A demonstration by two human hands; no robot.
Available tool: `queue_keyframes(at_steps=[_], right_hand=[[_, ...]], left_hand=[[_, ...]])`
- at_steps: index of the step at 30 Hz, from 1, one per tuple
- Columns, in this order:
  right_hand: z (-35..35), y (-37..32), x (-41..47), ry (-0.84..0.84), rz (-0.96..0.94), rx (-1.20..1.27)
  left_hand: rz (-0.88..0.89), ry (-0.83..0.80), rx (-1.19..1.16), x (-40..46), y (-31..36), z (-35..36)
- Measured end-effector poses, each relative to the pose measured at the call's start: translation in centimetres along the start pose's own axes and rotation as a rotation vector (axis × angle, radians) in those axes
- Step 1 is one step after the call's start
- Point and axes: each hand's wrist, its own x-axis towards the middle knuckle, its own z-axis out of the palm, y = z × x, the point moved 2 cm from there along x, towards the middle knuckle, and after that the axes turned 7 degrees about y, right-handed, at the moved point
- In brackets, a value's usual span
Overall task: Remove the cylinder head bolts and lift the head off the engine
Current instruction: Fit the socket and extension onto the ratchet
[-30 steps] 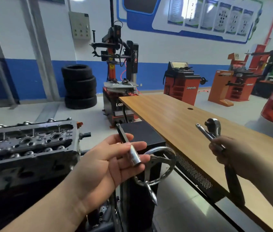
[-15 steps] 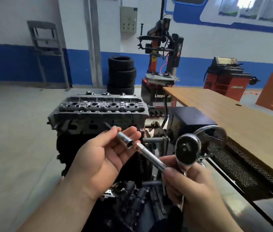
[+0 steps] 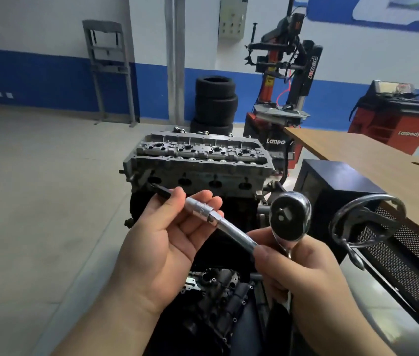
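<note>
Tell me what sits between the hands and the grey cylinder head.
Nothing visible blocks the grey metal cylinder head; open air lies between it and both hands, left hand and right hand, which hold only the tools.

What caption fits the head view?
Left hand and right hand join socket bit to extension bar.

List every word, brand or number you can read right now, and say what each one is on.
"power" on the tire changer's black column.
"Lanpo", cut off, on the tire changer's base.
"Lanpody", blurred and uncertain, on the red machine.
Markings on the socket and the wall posters: too blurred to read.
</note>
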Motion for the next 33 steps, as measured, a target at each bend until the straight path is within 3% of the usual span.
queue_keyframes(at_steps=[3,6,10,15,20,33], right_hand=[[-1.0,0.1,0.3,-0.028,0.02,0.052],[-1.5,0.6,0.5,-0.029,0.056,0.097],[-1.0,0.9,0.5,-0.01,0.044,0.042],[-0.6,0.7,0.2,0.004,0.008,-0.03],[-0.5,0.9,-0.8,-0.002,0.038,0.205],[-0.9,1.5,-1.5,0.0,-0.092,0.203]], left_hand=[[-0.029,-0.128,0.057,0.6,0.0,0.0],[-0.14,-0.192,-0.049,1.8,-0.1,0.8],[-0.172,-0.076,-0.284,2.6,-0.7,2.2],[-0.18,0.045,-0.306,2.9,-0.7,2.1],[-0.186,0.109,-0.32,1.8,-2.5,2.4],[-0.179,0.087,-0.356,0.5,-3.8,2.3]])
